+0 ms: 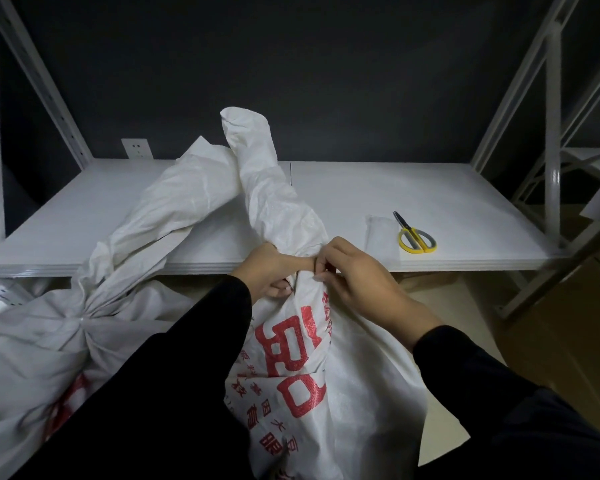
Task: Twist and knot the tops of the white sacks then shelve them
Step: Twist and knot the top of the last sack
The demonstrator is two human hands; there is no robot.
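A white woven sack with red print [343,382] stands in front of me below the shelf edge. Its long gathered top [271,188] rises over the white shelf board [447,199]. My left hand [269,271] grips the sack's neck from the left, fingers curled round the bunched cloth. My right hand [357,275] pinches the same neck from the right, thumb and fingers closed on a fold. A second white sack [32,344] lies at the left, its neck cinched, and its twisted top [174,202] leans across the shelf.
Yellow-handled scissors [415,237] lie on the shelf at the right beside a small white packet [381,237]. White metal rack uprights [551,126] frame both sides. A wall socket [136,148] sits behind the shelf. Cardboard boxes [568,323] stand at the right.
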